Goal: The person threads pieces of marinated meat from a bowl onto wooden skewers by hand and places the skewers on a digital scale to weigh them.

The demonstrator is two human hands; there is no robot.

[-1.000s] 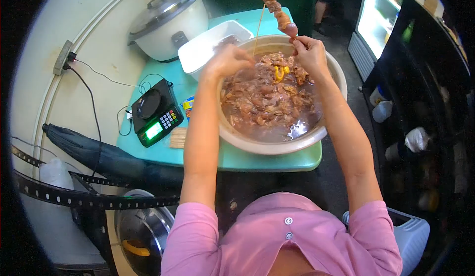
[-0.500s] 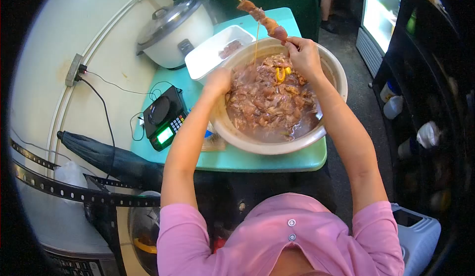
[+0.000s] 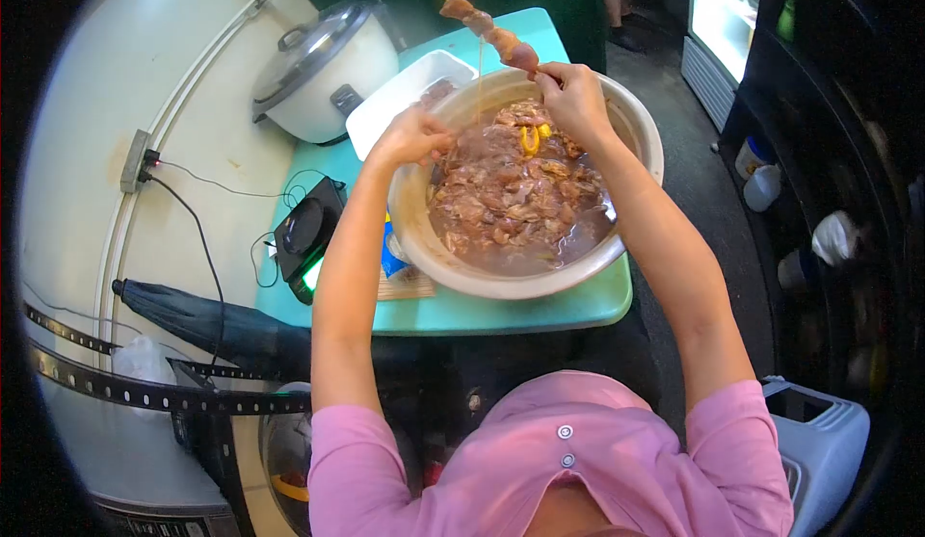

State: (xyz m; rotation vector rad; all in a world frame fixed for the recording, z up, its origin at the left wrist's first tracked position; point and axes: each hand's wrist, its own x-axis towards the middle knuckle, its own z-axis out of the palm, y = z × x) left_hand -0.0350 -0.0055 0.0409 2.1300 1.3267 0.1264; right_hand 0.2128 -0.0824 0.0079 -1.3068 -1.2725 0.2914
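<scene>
My right hand (image 3: 575, 104) is closed around the lower end of a meat skewer (image 3: 489, 32), holding it tilted above the far rim of a big round basin (image 3: 424, 262). Chunks of raw meat are threaded along it, and its bare tip points up and left. The basin holds sliced raw meat (image 3: 520, 185) in cloudy liquid, with yellow pieces (image 3: 530, 140) on top. Over the left side of the basin, my left hand (image 3: 412, 137) has its fingers curled together; what they hold, if anything, is hidden. A thin upright line, perhaps a stick, shows below the skewer.
A white tray (image 3: 371, 121) with some meat touches the basin's left side on the green table (image 3: 501, 317). A rice cooker (image 3: 323, 79), a black scale (image 3: 306, 229) and a bundle of thin sticks (image 3: 407, 287) are at the left. A lit fridge (image 3: 723, 22) stands far right.
My left hand has come up out of the meat, and its fingers now show. The skewer stays raised in my right hand. The whole view has shifted slightly.
</scene>
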